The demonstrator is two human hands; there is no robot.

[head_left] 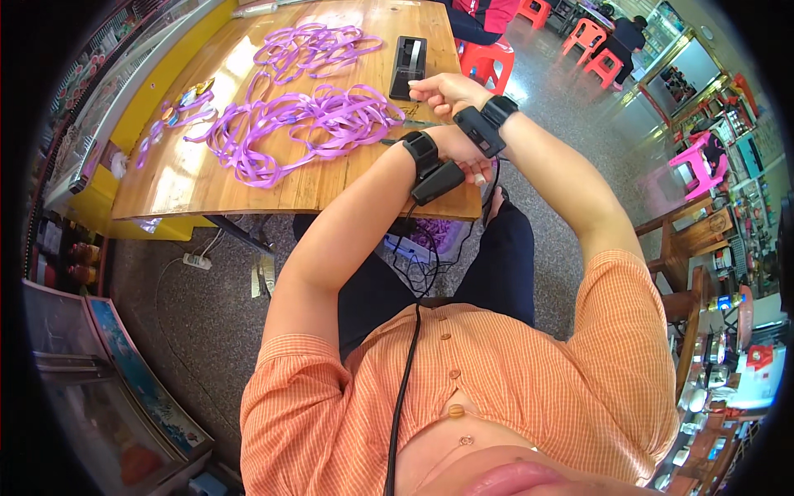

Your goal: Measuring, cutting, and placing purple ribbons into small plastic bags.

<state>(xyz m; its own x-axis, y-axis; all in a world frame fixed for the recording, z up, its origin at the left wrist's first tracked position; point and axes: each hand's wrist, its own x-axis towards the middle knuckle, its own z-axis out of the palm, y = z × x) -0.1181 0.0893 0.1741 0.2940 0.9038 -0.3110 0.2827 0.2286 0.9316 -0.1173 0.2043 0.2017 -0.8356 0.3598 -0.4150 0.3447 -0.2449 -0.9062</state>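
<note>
My right hand (444, 93) is just beside a black tape dispenser (408, 68) near the table's right edge. Its thumb and fingers are pinched together; anything in them is too small to make out. My left hand (465, 150) crosses below my right wrist at the table's near right corner, its fingers curled downward and partly hidden. What it holds, if anything, does not show. Long purple ribbons (310, 124) lie in a loose tangle left of my hands, with a second heap of purple ribbon (310, 51) behind them. Each wrist bears a black strapped device.
Small purple ribbon pieces with gold ends (188, 106) lie at the left of the wooden table (331, 190). A bin of purple pieces (438, 234) stands under the table, near a black cable (407, 364). Red stools (488, 62) and a seated person are beyond.
</note>
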